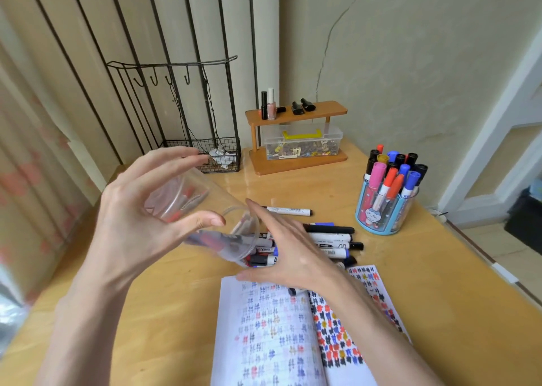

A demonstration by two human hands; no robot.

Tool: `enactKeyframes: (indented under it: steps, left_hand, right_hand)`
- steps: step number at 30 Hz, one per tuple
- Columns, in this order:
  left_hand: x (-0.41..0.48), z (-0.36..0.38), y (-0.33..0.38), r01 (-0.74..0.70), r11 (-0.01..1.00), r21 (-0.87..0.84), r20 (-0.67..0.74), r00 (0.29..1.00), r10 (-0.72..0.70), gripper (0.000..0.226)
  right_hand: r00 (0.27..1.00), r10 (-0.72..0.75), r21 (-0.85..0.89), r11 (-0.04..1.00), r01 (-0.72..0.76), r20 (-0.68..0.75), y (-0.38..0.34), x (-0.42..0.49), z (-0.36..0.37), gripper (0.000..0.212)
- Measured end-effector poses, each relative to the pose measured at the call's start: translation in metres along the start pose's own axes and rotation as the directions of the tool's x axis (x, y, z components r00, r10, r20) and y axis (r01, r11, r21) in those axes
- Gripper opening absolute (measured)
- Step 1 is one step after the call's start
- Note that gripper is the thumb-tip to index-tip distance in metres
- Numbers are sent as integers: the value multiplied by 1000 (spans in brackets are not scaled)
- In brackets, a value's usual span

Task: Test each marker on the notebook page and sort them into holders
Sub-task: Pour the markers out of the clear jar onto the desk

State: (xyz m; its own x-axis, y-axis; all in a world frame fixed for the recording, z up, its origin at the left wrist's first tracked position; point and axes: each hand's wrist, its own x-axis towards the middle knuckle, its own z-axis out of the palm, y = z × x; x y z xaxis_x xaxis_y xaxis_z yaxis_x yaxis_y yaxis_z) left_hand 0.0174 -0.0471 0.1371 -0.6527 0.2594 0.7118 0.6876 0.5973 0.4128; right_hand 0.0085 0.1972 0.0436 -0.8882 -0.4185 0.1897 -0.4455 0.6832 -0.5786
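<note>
Grips a clear plastic cup [202, 206] in the left hand [132, 224], thumb and fingers curled round its wall, and tips it mouth-down toward the right, with several markers lying inside against the rim. Holds the right hand [293, 256] flat, fingers straight and together, just beside the cup mouth and above a heap of markers [334, 239] on the tabletop [440, 283]. Notes an open notebook [272, 333] covered in coloured test marks on the near side of the heap, under the right forearm, and a blue holder [384, 212] full of upright markers well to the right.
</note>
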Motion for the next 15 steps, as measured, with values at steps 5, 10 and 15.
enactKeyframes:
  steps: [5, 10, 15]
  left_hand:
    - [-1, -3, -2, 7, 999, -39, -18, 1000, -8, 74]
    - [-1, -8, -2, 10, 1000, -1, -12, 1000, -10, 72]
    - [-2, -21, -2, 23, 999, -26, -47, 999, -24, 72]
  right_hand:
    - [993, 25, -67, 997, -33, -119, 3, 11, 30, 144]
    - [968, 47, -74, 995, -67, -245, -2, 25, 49, 103]
    - [979, 101, -148, 981, -128, -179, -4, 30, 55, 27]
